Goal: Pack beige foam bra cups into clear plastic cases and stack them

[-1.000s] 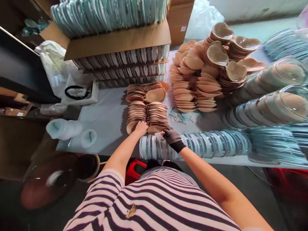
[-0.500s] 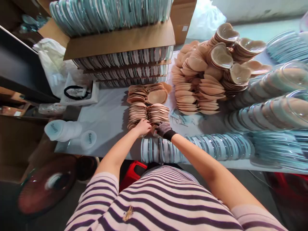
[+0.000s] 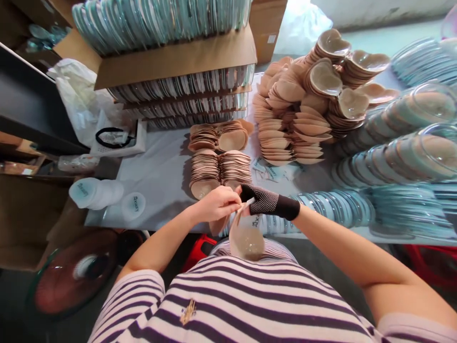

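Observation:
A beige stick-on bra (image 3: 249, 243) hangs between my two hands at the table's front edge, its shiny cup facing up. My bare left hand (image 3: 218, 204) is closed, fingertips pinching the bra near its middle. My right hand (image 3: 262, 200), in a dark dotted glove, is also closed on it, with a small white strip between the fingers. Just beyond my hands lie stacked beige bras (image 3: 205, 166) in two columns of cups. A smaller bra stack (image 3: 233, 140) sits behind them. My fingers hide the middle of the held bra.
A large heap of bras (image 3: 289, 93) stands at the right. Rows of clear plastic cases (image 3: 335, 209) line the front right edge. Cardboard layers with cases (image 3: 178, 57) rise at the back. White round discs (image 3: 134, 205) and a white basket (image 3: 141, 138) lie left.
Both hands have come back from the front of the bra stack toward my body, lifting a bra off it. The bra now hangs over the table edge.

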Available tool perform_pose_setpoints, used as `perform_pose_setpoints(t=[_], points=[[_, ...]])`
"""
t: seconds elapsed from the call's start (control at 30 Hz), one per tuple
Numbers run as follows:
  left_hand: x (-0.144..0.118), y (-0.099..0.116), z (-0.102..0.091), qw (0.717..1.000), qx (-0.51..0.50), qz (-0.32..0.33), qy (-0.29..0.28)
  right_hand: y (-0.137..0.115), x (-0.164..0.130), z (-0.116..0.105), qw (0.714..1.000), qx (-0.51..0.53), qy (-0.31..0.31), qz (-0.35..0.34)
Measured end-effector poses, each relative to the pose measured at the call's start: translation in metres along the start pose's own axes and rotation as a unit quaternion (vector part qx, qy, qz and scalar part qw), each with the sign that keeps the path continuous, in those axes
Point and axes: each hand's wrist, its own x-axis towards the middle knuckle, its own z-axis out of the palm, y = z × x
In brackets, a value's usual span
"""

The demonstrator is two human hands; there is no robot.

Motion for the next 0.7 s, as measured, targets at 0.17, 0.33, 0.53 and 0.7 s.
perform_pose_setpoints(t=[0.17, 0.33, 0.53, 0.7], points=[[0.003, 0.013, 0.011, 0.989, 0.137, -0.041, -0.043, 0.007, -0.020, 0.014, 0.984, 0.137, 0.002, 0.114], [0.010, 0.019, 0.014, 0.979, 0.170, -0.069, -0.092, -0.006, -0.022, -0.006, 0.988, -0.042, -0.062, 0.137], [0.016, -0.008, 0.029, 0.946, -0.113, -0.124, -0.275, -0.004, -0.027, -0.008, 0.957, -0.248, -0.089, 0.122], [0.005, -0.012, 0.056, 0.940, -0.180, -0.179, -0.228, 0.007, -0.045, 0.013, 0.956, -0.251, -0.085, 0.128]])
